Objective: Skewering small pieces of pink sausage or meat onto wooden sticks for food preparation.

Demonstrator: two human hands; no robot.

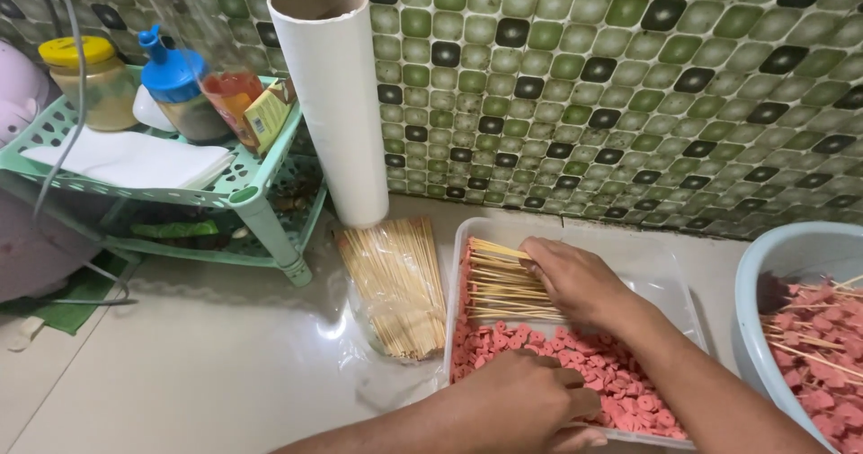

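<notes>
A clear plastic container (575,231) on the counter holds a bundle of bamboo skewers (493,285) at its far left and a layer of pink round slices (620,378) along its near side. My right hand (580,281) lies on the skewer bundle, fingers curled over the sticks. My left hand (526,398) is knuckles up at the container's near edge. Its fingers are bent down into the pink slices, and what they grip is hidden.
A clear bag of more skewers (395,285) lies left of the container. A white upright tube (333,94) stands behind it. A green rack (256,189) with jars and bottles stands at left. A blue basin (787,256) of skewered pink pieces (822,355) sits at right, with a tiled wall behind.
</notes>
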